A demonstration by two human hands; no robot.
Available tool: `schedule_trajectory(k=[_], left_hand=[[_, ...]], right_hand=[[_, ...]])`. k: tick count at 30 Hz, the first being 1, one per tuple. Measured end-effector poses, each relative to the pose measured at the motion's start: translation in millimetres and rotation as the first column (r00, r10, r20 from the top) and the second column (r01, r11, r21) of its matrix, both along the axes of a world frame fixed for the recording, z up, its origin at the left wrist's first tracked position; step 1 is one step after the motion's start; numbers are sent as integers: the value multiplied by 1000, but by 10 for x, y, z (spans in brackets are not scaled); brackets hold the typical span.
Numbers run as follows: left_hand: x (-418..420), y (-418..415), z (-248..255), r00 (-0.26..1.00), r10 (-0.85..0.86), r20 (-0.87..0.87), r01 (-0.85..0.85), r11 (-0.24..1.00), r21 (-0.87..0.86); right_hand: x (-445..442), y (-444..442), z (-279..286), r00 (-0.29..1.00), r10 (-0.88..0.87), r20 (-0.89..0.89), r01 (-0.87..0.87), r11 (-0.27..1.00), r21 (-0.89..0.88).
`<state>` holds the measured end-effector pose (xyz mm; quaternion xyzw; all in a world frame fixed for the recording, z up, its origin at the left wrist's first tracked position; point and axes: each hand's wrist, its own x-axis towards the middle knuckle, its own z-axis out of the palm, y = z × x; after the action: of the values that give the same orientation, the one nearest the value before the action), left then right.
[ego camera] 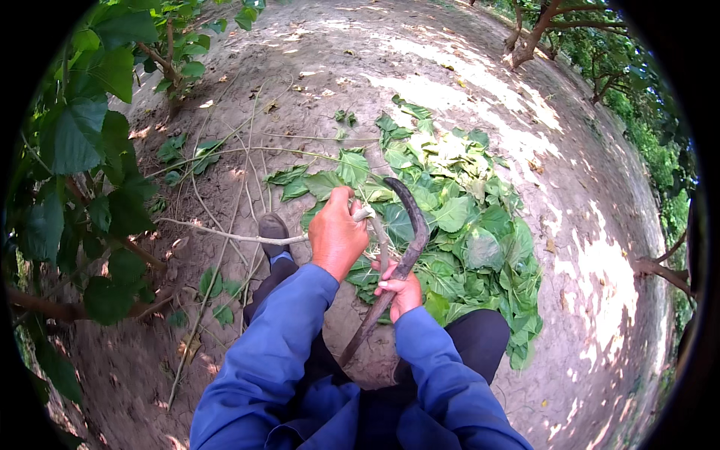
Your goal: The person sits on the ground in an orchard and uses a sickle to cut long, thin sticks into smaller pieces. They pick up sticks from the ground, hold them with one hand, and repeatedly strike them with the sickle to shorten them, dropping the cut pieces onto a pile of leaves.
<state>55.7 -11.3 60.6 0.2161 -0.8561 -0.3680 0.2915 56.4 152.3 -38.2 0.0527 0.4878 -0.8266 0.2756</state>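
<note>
My left hand [339, 233] is closed around a pale, bare branch [236, 236]. The branch runs out to the left, and a light, raw-looking end shows by my thumb. In my right hand [402, 289] is a dark, curved, sickle-like tool [413, 247]; its hooked end points up and its straight shaft slants down between my legs. A short grey-brown stick [383, 242] spans the gap between the two hands, its lower end at my right fingers. Whether it joins the branch is hidden. Just beyond and right of my hands lies a heap of broad green leaves [450, 216].
Thin stripped stems [247, 163] and loose leaves [211, 281] lie on the dry soil at left. A leafy branch [79, 135] hangs close on the left. Tree trunks [526, 48] stand at the upper right. My shoe [274, 228] is beside the branch.
</note>
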Motion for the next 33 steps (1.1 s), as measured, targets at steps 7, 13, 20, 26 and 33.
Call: schedule_trajectory(k=[7, 13, 20, 26, 33], left_hand=[[26, -79, -128, 965, -221, 141, 226, 974, -25], [42, -77, -199, 937, -283, 205, 297, 954, -40], [77, -255, -387, 825, -191, 532, 352, 910, -221], [127, -691, -722, 821, -96, 563, 368, 843, -392], [-17, -692, -586, 840, -1, 543, 187, 939, -288]], right_hand=[[-252, 449, 83, 987, -119, -112, 129, 988, 84], [-80, 577, 190, 990, 81, -119, -56, 979, 195], [15, 645, 181, 992, 117, -46, -109, 983, 149], [91, 662, 191, 987, 157, -42, -147, 973, 177], [231, 560, 128, 984, 177, -25, -167, 961, 222]])
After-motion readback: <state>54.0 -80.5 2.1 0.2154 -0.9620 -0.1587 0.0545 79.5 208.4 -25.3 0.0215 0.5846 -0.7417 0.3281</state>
